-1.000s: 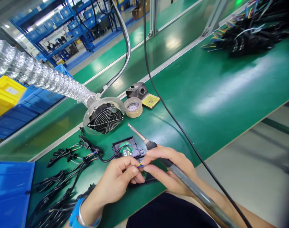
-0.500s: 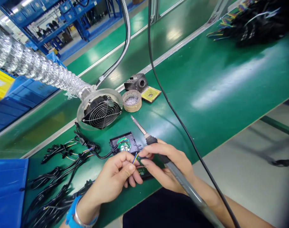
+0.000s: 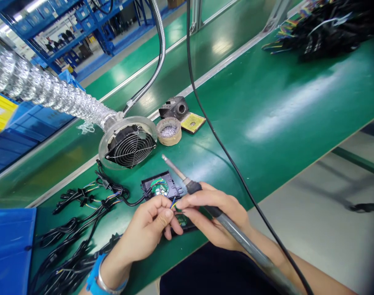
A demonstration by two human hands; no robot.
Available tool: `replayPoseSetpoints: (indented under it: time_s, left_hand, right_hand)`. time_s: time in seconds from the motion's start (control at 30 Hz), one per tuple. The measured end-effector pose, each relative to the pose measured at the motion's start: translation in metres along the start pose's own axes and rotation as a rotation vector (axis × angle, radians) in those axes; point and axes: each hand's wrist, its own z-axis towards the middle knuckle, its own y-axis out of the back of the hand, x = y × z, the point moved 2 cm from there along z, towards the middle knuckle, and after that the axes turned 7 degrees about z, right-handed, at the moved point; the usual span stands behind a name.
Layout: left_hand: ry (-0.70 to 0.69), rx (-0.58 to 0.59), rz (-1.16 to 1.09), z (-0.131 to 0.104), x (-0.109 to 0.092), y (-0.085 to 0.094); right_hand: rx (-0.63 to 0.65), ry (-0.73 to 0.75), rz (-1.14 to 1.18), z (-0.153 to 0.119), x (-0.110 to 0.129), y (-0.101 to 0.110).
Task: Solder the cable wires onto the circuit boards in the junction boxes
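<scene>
Wires (image 3: 174, 203) are pinched in my left hand (image 3: 147, 233), near the tabletop's (image 3: 267, 131) near edge. My right hand (image 3: 233, 209) grips the soldering iron (image 3: 240, 237), fingertips by the wires; a wrist tilt could scorch the black casing (image 3: 172, 186).

- Right of the black cable (image 3: 216, 139), the green bench (image 3: 273, 119) offers a broad passage, bounded at its far end by a dark wire bundle (image 3: 328, 37).
- That cable slants across sideways routes.
- The fan (image 3: 133, 148) and foil duct (image 3: 58, 94) obstruct the left rear.
- Tangled cords (image 3: 79, 233) crowd the near left, beside the blue bin (image 3: 11, 250).
</scene>
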Motion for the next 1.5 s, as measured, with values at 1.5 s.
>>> replayPoseSetpoints:
  time_s: [1.5]
  left_hand:
    - [-0.120, -0.405, 1.183, 0.016, 0.007, -0.011]
  right_hand:
    - [0.336, -0.224, -0.042, 0.001, -0.003, 0.040]
